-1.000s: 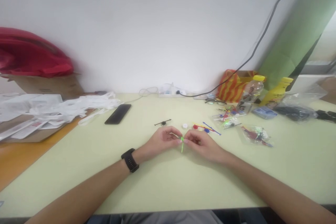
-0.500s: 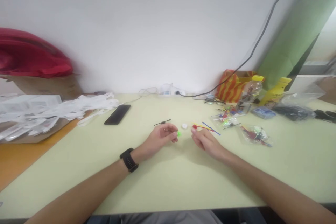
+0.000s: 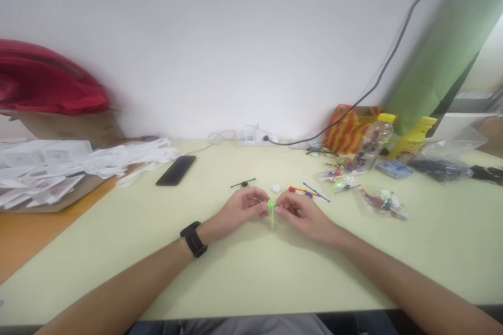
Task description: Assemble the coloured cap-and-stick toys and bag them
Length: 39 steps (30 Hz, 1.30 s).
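My left hand (image 3: 250,206) pinches a small bright green plastic piece (image 3: 271,206) with a thin arm pointing down. My right hand (image 3: 305,214) meets it from the other side, thumb and forefinger closed at the green piece; whether a separate small part sits between them cannot be made out. Just beyond the hands lie a black stick-like piece with a round hub (image 3: 244,183) and a white round piece (image 3: 276,188). Red (image 3: 292,189), yellow and blue (image 3: 316,192) stick-like pieces lie together behind my right hand.
Clear bags of coloured parts (image 3: 384,203) lie to the right, near glasses (image 3: 322,153), bottles (image 3: 375,138) and a striped bag (image 3: 341,131). A phone (image 3: 176,170) lies on the left, beside piled white packaging (image 3: 113,159). A power strip (image 3: 251,138) stands against the wall.
My right hand has moved left from beside the red piece to the green piece. The green piece now shows more, its thin arm hanging down between both hands. My left hand has barely moved.
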Available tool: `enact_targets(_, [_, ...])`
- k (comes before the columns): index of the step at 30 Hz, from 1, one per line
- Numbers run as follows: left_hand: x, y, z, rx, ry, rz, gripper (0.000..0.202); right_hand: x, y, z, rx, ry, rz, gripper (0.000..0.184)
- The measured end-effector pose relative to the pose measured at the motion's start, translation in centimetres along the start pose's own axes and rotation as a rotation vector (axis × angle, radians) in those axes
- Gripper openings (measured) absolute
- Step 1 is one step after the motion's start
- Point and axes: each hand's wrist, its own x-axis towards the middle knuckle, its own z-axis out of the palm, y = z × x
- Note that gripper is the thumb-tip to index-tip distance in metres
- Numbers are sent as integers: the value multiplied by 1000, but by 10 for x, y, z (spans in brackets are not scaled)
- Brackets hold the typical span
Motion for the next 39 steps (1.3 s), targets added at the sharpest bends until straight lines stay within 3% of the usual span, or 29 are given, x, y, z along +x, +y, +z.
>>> enact_targets(9, [0, 0, -1, 15, -10, 0, 29, 0, -2, 0, -23, -27, 0, 35])
enact_targets(14, [0, -3, -2, 24, 6, -7, 31, -1, -4, -3, 65, 58, 8, 33])
enact_targets(21, [0, -4, -3, 31, 19, -13, 32, 3, -4, -5, 522, 133, 357, 67])
enact_targets(24, [0, -5, -4, 41, 15, -17, 31, 3, -4, -11, 694, -16, 387, 49])
enact_targets(27, [1, -7, -4, 46, 40, -20, 32, 1, -8, -21, 721, -262, 257, 70])
enact_targets(29, [1, -6, -3, 53, 63, -8, 32, -1, -11, -24, 679, -277, 213, 75])
enact_targets(31, [3, -4, -5, 68, 111, 21, 32, 0, -11, -25, 665, -225, 210, 72])
enact_targets(34, [6, 0, -14, 145, 283, 129, 31, 1, -7, -22, 703, -202, 215, 66])
enact_targets(39, [14, -3, -52, 454, 609, 261, 29, 1, 1, -16, 698, -227, 216, 63])
